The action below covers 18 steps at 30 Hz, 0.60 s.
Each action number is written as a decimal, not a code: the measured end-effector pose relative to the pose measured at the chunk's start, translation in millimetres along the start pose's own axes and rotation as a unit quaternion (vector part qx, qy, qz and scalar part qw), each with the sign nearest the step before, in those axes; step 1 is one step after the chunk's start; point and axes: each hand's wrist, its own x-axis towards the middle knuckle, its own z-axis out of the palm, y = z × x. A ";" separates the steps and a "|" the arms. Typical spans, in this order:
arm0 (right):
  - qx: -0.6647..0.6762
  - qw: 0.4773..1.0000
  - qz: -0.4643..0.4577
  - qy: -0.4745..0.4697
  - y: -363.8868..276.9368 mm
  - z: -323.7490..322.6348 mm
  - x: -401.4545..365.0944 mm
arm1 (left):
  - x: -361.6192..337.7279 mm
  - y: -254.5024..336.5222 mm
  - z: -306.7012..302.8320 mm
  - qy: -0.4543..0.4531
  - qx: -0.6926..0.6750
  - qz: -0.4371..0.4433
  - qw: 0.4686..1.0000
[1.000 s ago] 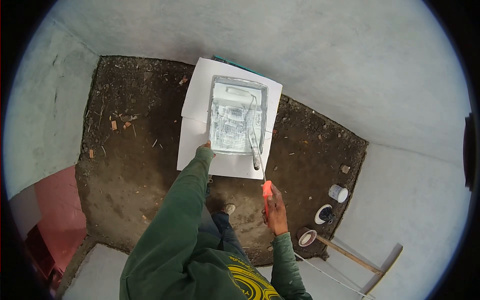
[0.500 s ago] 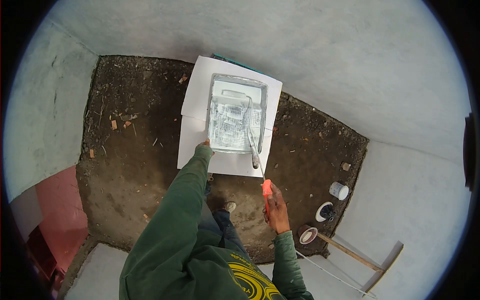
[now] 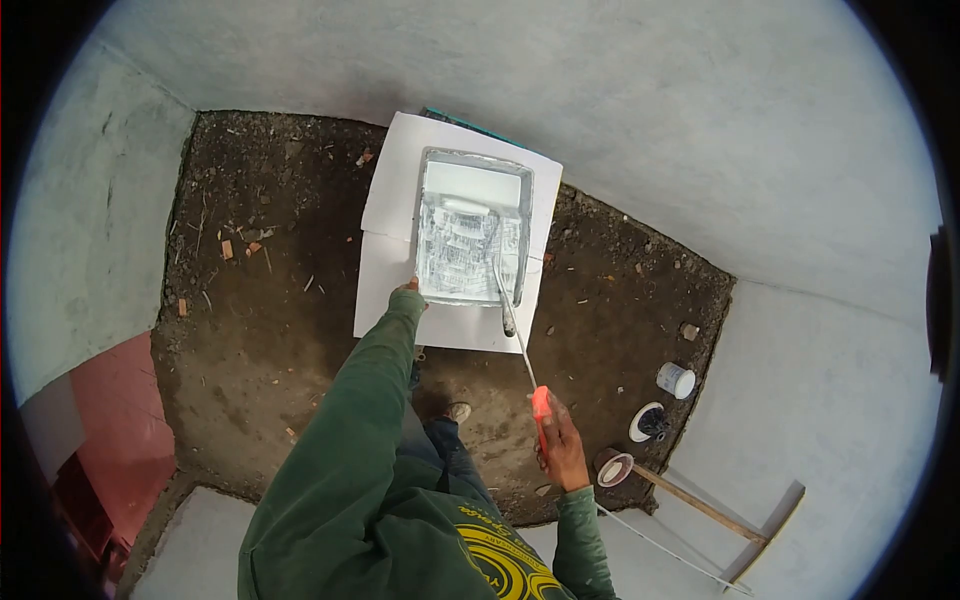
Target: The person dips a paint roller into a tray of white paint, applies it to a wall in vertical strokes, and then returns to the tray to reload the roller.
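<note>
A paint tray [image 3: 424, 230] with white paint lies on white sheets [image 3: 385, 280]. The white roller [image 3: 465, 206] rests across the ribbed slope of the tray, just below the smooth pool of paint. Its wire frame runs down over the tray's lower right edge to the orange handle [image 3: 542, 402]. My right hand [image 3: 564, 450] is closed around that handle. At the tray's lower left corner, my left hand [image 3: 412, 287] grips the rim with its fingers partly hidden.
Plain walls enclose the dirt floor [image 3: 270, 350]. A white bucket [image 3: 676, 380], a white lid [image 3: 648, 423] with a dark item on it, and a brown bucket [image 3: 613, 468] stand at the right. A wooden T-shaped tool [image 3: 705, 508] lies near them.
The roller has come down out of the paint pool onto the ribbed slope. My right hand has moved down and slightly right with the handle. My left hand has stayed at the corner.
</note>
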 end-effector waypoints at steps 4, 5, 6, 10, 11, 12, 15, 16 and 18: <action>0.016 0.999 0.036 -0.007 -15.1 -0.2 -0.9 | 2.0 1.9 -2.6 -0.033 0.003 -0.034 0.999; 0.018 0.999 0.038 -0.010 -22.8 0.5 2.4 | 6.6 -0.4 -4.1 -0.037 0.000 -0.026 0.999; 0.019 0.999 0.040 -0.007 -21.8 1.7 8.5 | 10.8 -3.6 -4.2 -0.041 -0.004 -0.018 0.999; -0.116 0.983 -0.144 0.018 14.1 0.0 34.9 | 16.5 -3.9 -5.2 -0.037 0.001 -0.027 0.999; -0.168 0.964 -0.208 0.011 19.8 -1.3 37.2 | 9.5 -0.8 -3.8 -0.034 0.002 -0.033 0.999; -0.168 0.963 -0.209 0.008 0.5 -0.9 29.4 | 6.4 0.7 -4.1 -0.031 0.003 -0.039 0.999; -0.013 0.999 0.045 -0.013 -36.0 -8.2 7.0 | 5.7 0.7 -4.8 -0.035 0.023 -0.033 0.999; -0.022 0.998 0.051 -0.018 -36.3 -9.9 6.2 | 6.5 -1.1 -3.7 -0.037 0.023 -0.034 0.998; -0.031 0.998 0.059 -0.017 -38.4 -10.7 5.7 | 12.2 -9.4 -3.3 -0.024 0.030 0.013 0.999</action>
